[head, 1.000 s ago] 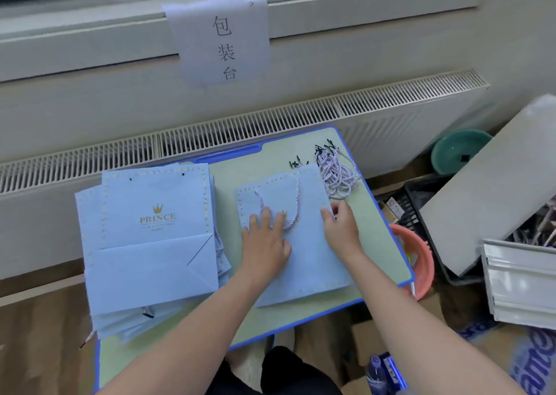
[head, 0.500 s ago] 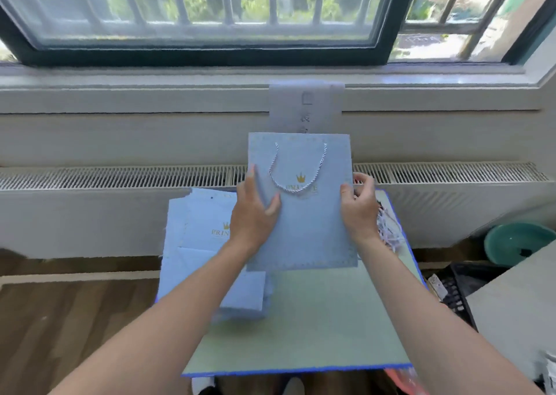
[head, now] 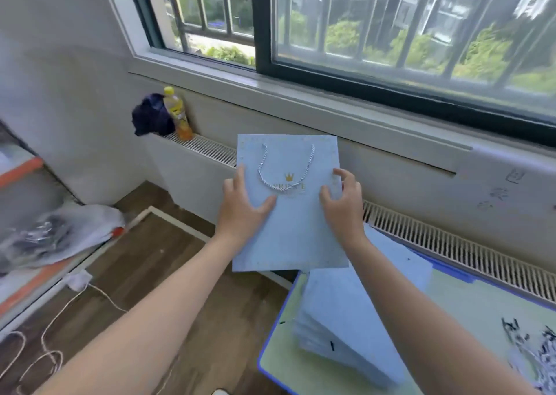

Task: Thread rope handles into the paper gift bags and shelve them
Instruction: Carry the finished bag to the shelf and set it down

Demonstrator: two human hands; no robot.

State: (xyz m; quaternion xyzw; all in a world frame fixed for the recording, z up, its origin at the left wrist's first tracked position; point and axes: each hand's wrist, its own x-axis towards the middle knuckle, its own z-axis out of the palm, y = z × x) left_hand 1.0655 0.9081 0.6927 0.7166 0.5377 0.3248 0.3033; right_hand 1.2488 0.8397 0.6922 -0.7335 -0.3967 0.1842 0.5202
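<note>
A flat light-blue paper gift bag with a gold crown print and a white twisted rope handle is held upright in the air, left of the table. My left hand grips its left edge, thumb across the front. My right hand grips the right edge the same way. A stack of flat blue bags lies on the green table at the lower right. Loose rope handles with black tips lie at the table's right end.
A metal shelf with orange rails stands at the left, holding a plastic-wrapped bundle. A yellow-capped bottle and dark cloth sit on the radiator cover under the window. White cord trails on the wooden floor.
Both hands lifted the bag off the table and carried it up and to the left. My view swung left from the table toward the shelf.
</note>
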